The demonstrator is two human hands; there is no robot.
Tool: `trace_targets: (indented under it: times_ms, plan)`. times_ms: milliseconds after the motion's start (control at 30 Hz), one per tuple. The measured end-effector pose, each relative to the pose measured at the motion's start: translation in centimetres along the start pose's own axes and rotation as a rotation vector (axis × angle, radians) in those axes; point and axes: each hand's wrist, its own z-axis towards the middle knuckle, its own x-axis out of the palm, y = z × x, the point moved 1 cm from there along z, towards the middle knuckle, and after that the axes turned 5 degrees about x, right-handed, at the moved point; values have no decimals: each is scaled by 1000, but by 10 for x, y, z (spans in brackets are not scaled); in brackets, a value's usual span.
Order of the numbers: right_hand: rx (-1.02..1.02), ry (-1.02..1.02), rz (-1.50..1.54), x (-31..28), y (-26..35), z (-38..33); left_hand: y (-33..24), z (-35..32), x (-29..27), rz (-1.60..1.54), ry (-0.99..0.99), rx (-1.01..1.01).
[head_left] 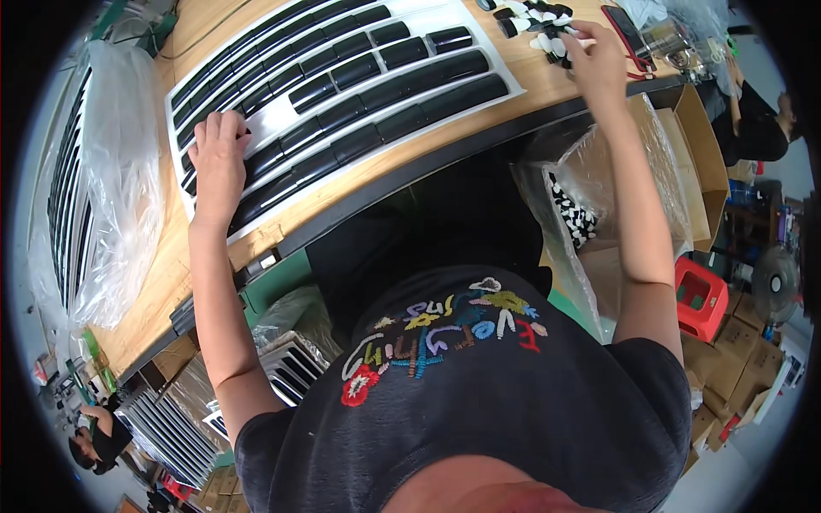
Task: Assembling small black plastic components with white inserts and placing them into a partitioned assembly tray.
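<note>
A white sheet lies across the table, carrying curved rows of glossy black pieces. The left hand rests over the left part of these rows, its fingers bent and a dark bit showing beside the fingertips; whether it grips that or only touches it, I cannot tell. The right hand is well apart, at the far right, with thumb and forefinger close together at a loose pile of small black and white pieces. Its fingertips partly hide what is between them, so I cannot tell if it has hold of one.

The glossy pieces look stiff, light and smooth, so they would probably slip under a loose fingertip and mark easily; the opposite long edges or the ends seem the best hold, keeping off the shiny face. The small pieces look light and hard, suited to a thumb-and-finger pinch at the rim. The sheet seems thin and perhaps flexible, better supported from two edges. More small pieces lie in a clear plastic liner on the near right, below the table.
</note>
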Motion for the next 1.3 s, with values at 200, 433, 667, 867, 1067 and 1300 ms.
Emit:
trace_targets:
  times_ms: [200,433,667,867,1067,1300]
  plan:
    - [-255,253,-189,-5,-64,-2,-16,-1,4,-1048,-480,-290]
    - [128,301,293,-14,56,-53,-131,3,10,-2031,-353,-434]
    - [-27,715,560,-25,183,-93,-163,0,5,-2083,-275,-265]
    - [-190,862,548,-19,203,-90,-156,-11,0,-1896,-264,-282]
    - [-234,665,662,3,211,-96,-173,-15,-9,-2219,-115,-306]
    - [477,1104,1059,5,230,-87,-186,-20,-17,-2301,-100,-283]
